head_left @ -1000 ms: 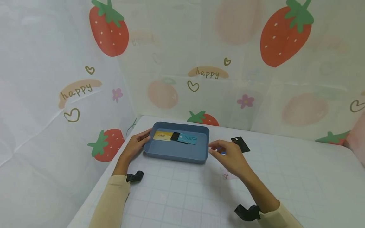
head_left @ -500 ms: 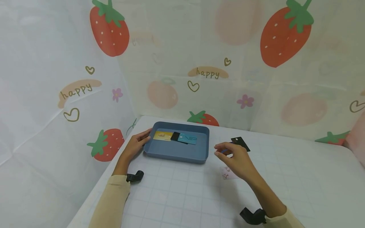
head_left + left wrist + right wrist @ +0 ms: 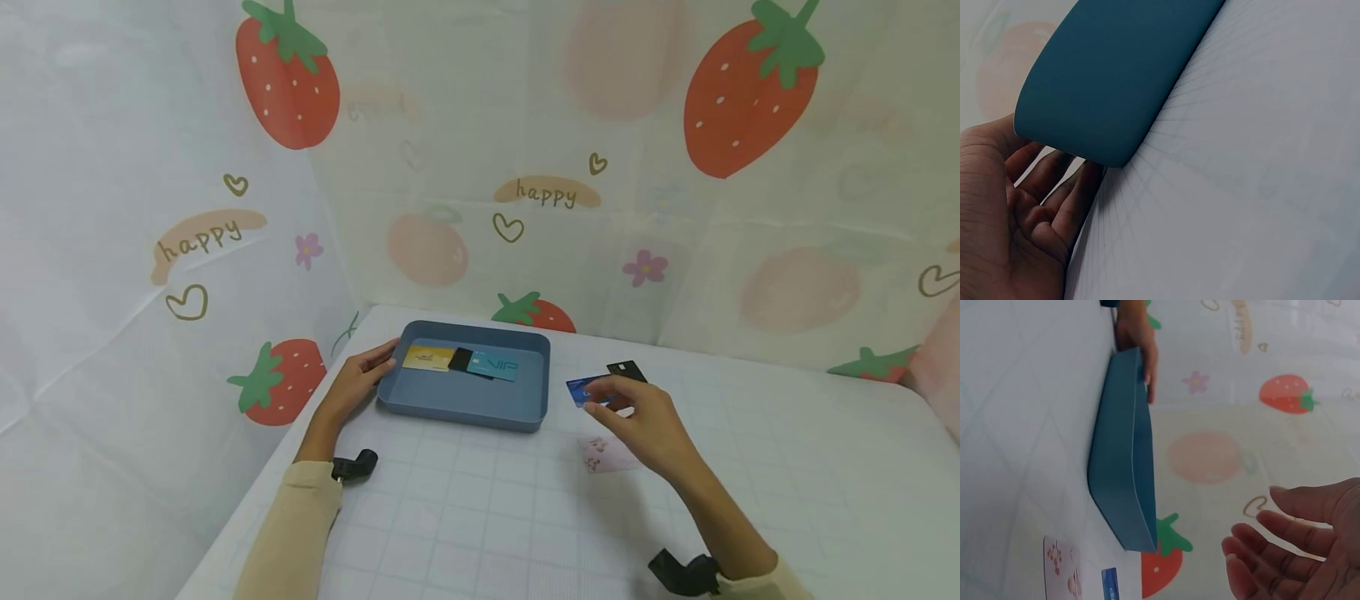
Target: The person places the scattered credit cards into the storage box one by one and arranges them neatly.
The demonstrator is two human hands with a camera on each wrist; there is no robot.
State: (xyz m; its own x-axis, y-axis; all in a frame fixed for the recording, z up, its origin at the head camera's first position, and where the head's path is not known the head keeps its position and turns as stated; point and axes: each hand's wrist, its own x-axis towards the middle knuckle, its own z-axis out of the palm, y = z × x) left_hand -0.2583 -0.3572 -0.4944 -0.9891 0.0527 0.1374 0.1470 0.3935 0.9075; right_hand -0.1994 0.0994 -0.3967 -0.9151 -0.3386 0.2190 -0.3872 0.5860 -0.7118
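Observation:
A blue-grey rectangular tray (image 3: 457, 410) lies on the table with a yellow card (image 3: 429, 357), a black card (image 3: 461, 360) and a light blue card marked VIP (image 3: 492, 365) inside. My left hand (image 3: 354, 383) holds the tray's left end, thumb at the rim and fingers against the outside wall. To the right, my right hand (image 3: 637, 421) hovers over the table with loosely bent fingers and nothing between them, as the right wrist view confirms. Below it lies a dark blue card (image 3: 579, 392), partly hidden by its fingers. A black card with a chip (image 3: 628, 370) lies behind.
A pink flowered card (image 3: 606, 455) lies on the table (image 3: 480, 517), nearer to me than the blue card. Curtains printed with strawberries (image 3: 288, 79) rise behind the table and on the left. A pink shape (image 3: 941, 362) stands at the far right edge.
My right hand has moved away from the tray's right side, rightward and toward me, uncovering more of the dark blue and pink cards. My left hand and the tray have stayed put.

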